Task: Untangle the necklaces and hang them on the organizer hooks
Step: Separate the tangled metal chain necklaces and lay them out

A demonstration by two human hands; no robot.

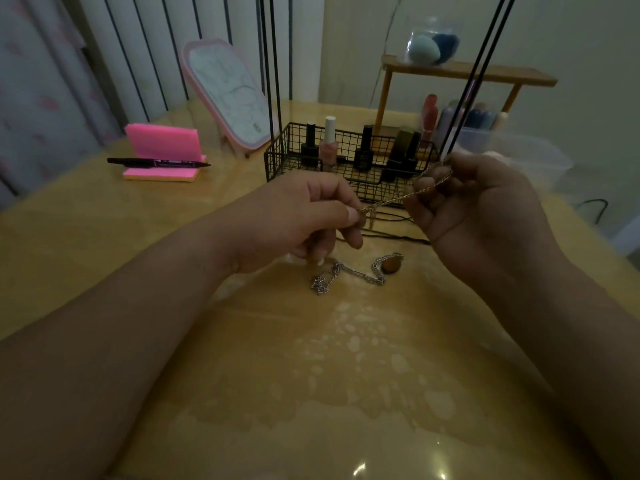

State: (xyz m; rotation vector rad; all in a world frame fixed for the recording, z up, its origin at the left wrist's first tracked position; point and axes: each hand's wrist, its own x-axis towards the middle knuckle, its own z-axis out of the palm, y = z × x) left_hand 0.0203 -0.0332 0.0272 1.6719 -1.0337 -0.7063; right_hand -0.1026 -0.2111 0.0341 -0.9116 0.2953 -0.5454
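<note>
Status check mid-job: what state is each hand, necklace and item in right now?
Left hand: pinching the gold chain at its end.
Right hand: gripping the gold chain.
Gold chain: stretched between both hands, off the table.
Silver necklace: bunched on the table.
Black cord: lying on the table.
Marker: lying across the pink notepad.
Nail polish bottles: upright, capped, in the wire basket.

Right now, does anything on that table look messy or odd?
Yes. A silver necklace lies bunched on the table below the gold chain held by the left hand and right hand, one end clumped in a tangle. Nearer the camera, pale blotches mottle the table, like patches under a clear cover.
</note>
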